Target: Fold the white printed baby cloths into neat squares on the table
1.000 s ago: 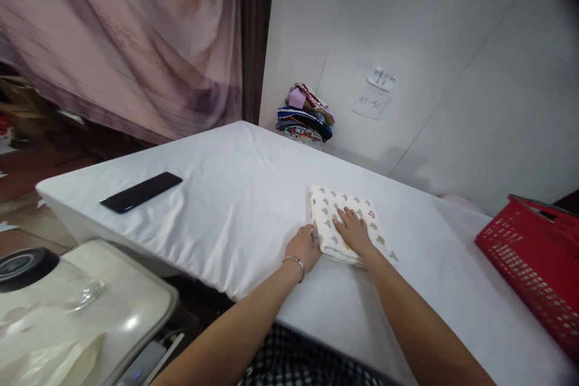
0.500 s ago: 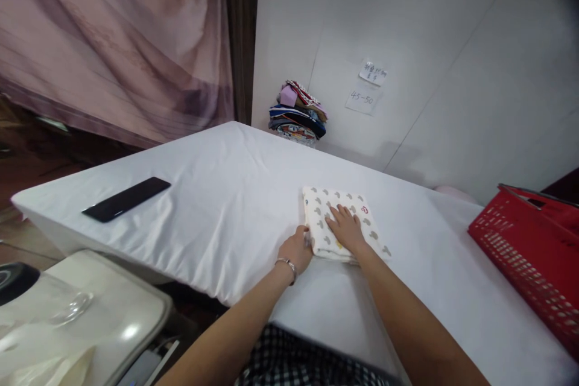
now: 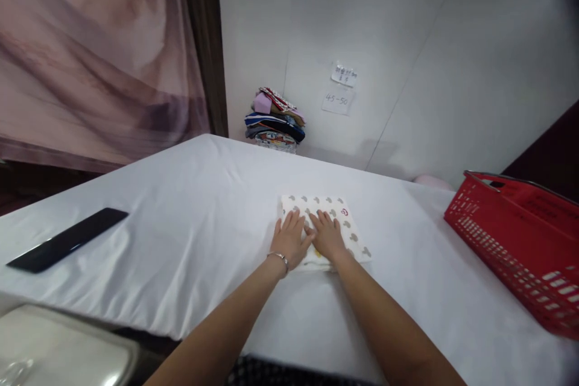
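Observation:
A folded white cloth [image 3: 355,247] with grey printed shapes and a small red mark lies flat on the white-covered table [image 3: 203,211]. My left hand [image 3: 290,241] rests on its left part, fingers stretched out and pointing away from me. Beside it, my right hand [image 3: 328,236] presses flat on the middle of the cloth with its fingers spread. The thumbs nearly meet between the hands. Part of the cloth's print is hidden under both hands.
A red plastic basket [image 3: 511,235] stands at the right. A dark flat panel [image 3: 67,240] lies on the table's left. Behind the far edge is a stack of folded clothes [image 3: 275,123] against the wall. A pale rounded object [image 3: 58,344] is at lower left.
My left hand has moved from the cloth's left edge onto its top, with fingers now laid out. My right hand stays on the cloth. The camera view has turned right.

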{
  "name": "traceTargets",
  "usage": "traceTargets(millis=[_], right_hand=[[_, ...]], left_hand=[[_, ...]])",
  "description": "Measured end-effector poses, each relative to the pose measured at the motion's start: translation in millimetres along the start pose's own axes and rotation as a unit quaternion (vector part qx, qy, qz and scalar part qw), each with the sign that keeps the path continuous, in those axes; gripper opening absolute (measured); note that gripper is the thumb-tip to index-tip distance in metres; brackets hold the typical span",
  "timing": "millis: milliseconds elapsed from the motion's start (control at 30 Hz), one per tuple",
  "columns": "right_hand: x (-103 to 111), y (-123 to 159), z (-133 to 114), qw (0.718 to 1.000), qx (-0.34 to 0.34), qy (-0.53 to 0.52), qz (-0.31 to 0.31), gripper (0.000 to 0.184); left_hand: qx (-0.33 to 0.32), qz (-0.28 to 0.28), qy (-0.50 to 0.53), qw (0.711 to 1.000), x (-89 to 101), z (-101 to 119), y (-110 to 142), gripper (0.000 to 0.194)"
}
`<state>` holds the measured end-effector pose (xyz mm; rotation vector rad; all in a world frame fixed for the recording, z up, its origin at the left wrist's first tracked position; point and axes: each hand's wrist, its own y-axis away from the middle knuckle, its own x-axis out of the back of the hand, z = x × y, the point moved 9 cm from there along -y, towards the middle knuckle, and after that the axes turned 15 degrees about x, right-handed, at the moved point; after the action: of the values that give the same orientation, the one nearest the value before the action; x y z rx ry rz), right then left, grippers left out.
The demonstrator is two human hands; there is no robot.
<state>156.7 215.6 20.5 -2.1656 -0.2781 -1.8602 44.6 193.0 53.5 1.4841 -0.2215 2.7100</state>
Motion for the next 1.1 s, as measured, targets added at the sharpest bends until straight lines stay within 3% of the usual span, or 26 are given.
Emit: traceTargets(millis=[67, 167, 300, 467, 633, 867, 933, 1000, 1100], right_hand=[[2, 1, -1, 1.000, 0.002, -0.011, 0.001, 0.051], [3, 1, -5, 0.999, 0.011, -0.035, 0.012, 0.052], [8, -1, -6, 0.997, 0.013, -0.078, 0.022, 0.051], [14, 4, 14, 0.983, 0.015, -0.179, -0.028, 0.054], [21, 25, 59, 0.994, -0.034, -0.101, 0.013, 0.054], [9, 30, 66, 0.990, -0.023, -0.124, 0.059, 0.051], [7, 29, 73, 0.982, -0.031, -0.171, 0.073, 0.052], [6, 31, 85, 0.967, -0.057, -0.230, 0.094, 0.053], [4, 35, 106, 0.939, -0.111, -0.307, 0.109, 0.055]], left_hand=[[0.039, -0.048, -0.032, 0.998, -21.3, -15, -5, 0.050], [0.048, -0.063, -0.034, 0.996, -32.8, -30, -8, 0.052], [0.049, -0.050, -0.011, 0.998, -30.3, -36, -7, 0.051], [0.042, -0.027, 0.002, 0.999, -27.3, -37, -7, 0.049], [0.028, -0.022, -0.009, 0.999, -29.2, -40, -9, 0.049], [0.031, -0.010, -0.002, 0.999, -26.1, -41, -9, 0.049], [0.062, 0.015, 0.016, 0.998, -16.8, -43, -10, 0.054], [0.135, 0.025, 0.037, 0.990, -7.5, -51, -12, 0.063], [0.253, -0.034, 0.062, 0.965, -7.6, -62, -10, 0.070]])
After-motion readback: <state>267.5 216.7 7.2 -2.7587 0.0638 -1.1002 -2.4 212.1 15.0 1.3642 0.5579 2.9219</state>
